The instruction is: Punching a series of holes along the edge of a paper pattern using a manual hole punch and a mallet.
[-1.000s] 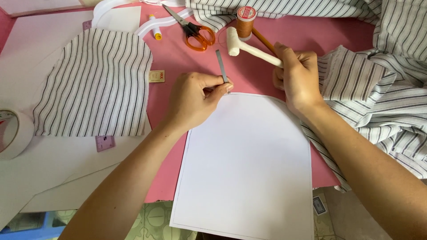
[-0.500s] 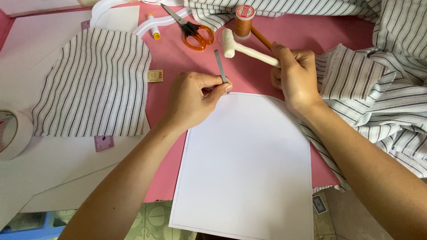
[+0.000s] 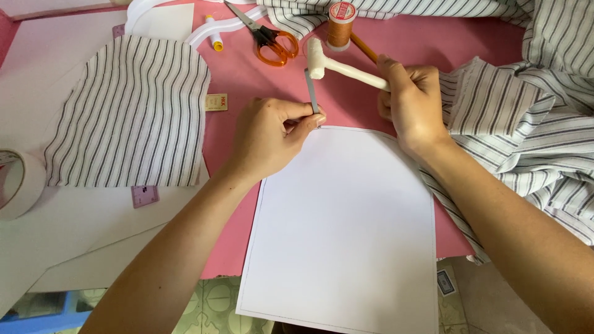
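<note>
My left hand (image 3: pixel 272 133) pinches a thin grey metal punch (image 3: pixel 311 89), which stands tilted with its tip on the top left corner of a white paper pattern piece (image 3: pixel 346 229). My right hand (image 3: pixel 414 102) grips the handle of a small white mallet (image 3: pixel 322 60). The mallet's head sits on or just above the top end of the punch. The paper lies on a pink work surface (image 3: pixel 247 80) and has a thin drawn outline near its edges.
A striped fabric piece (image 3: pixel 133 111) lies to the left on white paper. Bunched striped fabric (image 3: pixel 526 117) fills the right side. Orange-handled scissors (image 3: pixel 269 37), an orange thread spool (image 3: pixel 341 23), a pencil and a tape roll (image 3: pixel 15 182) lie around.
The mallet head has come down from slightly above and right of the punch to its top end. My left hand and the punch have stayed in place.
</note>
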